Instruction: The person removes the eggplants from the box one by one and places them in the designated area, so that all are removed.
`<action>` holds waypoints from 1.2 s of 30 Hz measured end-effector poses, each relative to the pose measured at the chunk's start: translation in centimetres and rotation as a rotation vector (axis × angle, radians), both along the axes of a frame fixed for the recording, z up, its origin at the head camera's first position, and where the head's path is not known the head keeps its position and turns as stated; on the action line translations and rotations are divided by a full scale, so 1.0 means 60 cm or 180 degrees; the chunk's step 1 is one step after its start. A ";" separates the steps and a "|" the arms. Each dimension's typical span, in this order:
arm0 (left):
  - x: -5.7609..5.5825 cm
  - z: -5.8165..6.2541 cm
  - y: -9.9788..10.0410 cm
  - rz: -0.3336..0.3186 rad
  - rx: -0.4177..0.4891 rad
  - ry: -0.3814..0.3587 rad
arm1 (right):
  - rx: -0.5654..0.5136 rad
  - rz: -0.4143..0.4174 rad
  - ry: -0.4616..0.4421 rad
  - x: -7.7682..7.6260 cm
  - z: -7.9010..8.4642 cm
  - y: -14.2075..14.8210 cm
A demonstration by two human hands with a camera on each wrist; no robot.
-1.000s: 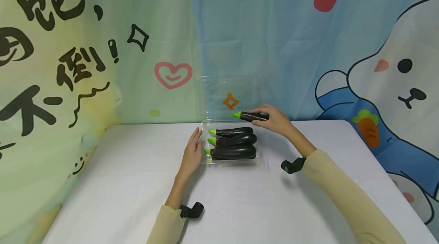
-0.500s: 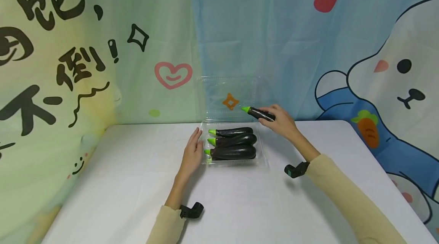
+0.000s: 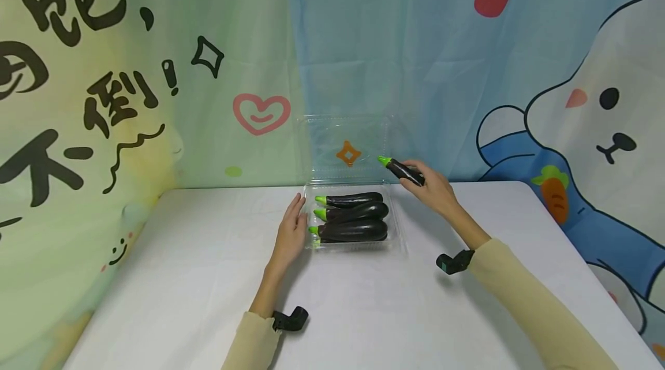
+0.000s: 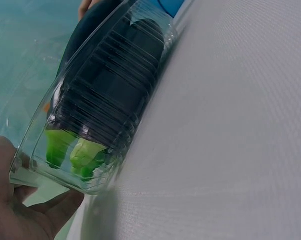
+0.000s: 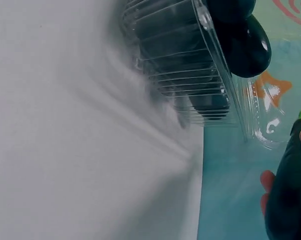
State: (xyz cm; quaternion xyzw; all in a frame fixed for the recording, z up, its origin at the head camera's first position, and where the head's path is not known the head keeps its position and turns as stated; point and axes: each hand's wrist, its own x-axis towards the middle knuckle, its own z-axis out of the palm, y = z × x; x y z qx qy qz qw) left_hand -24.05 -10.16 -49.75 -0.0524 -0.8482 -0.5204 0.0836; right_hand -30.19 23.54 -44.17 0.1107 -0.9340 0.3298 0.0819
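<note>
Near the box (image 3: 358, 246), right hand (image 3: 430, 190) grips an eggplant (image 3: 405, 172); stem (image 3: 384, 160) leftward, axis seemingly tilted.

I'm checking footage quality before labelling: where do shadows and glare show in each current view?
Head view: fairly even light, a soft shadow on the white table beside the right sleeve; left wrist: duller, with small highlights on the ridges of the clear container; right wrist: soft-edged shadows across the table, a bright glint on an eggplant.

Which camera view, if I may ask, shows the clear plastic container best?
The head view: it fits the whole container and its raised lid in frame. Both wrist views catch its ribbed walls closer, but cut it off at the top edge.
</note>
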 end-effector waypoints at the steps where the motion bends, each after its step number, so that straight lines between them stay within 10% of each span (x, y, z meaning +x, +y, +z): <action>1: 0.000 0.000 0.000 -0.0003 -0.0016 0.0011 | 0.0015 -0.0042 0.0025 0.001 0.000 0.001; 24: -0.004 -0.003 -0.002 -0.0022 -0.0024 0.0019 | -0.0649 -0.0622 0.0819 0.023 -0.040 0.012; 36: -0.004 -0.003 0.000 0.0000 -0.0007 -0.0054 | -0.0680 -0.0836 0.0393 0.024 -0.063 0.019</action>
